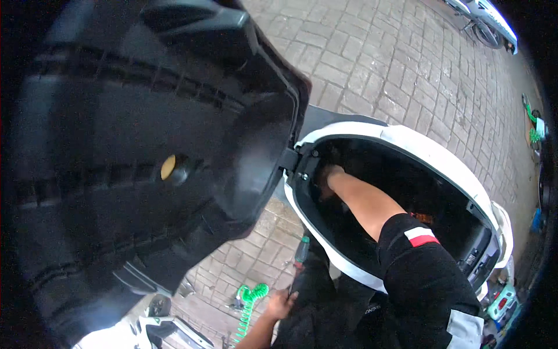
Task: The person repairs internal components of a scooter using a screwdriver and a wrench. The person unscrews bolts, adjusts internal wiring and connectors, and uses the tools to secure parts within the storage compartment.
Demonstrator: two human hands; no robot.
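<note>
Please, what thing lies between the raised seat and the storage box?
In the head view, a black hinge lies between the raised seat and storage box.

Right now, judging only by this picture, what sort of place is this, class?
Probably a motor-scooter repair spot: a white scooter has its seat swung open, a coiled green hose lies on brick paving, and the left hand holds a green-handled tool.

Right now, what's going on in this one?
The seat of a white scooter is raised, and a person's right hand reaches into its under-seat compartment; what it touches there is too dark to tell. The left hand, outside the compartment, holds a green-handled screwdriver, apparently by its shaft.
</note>
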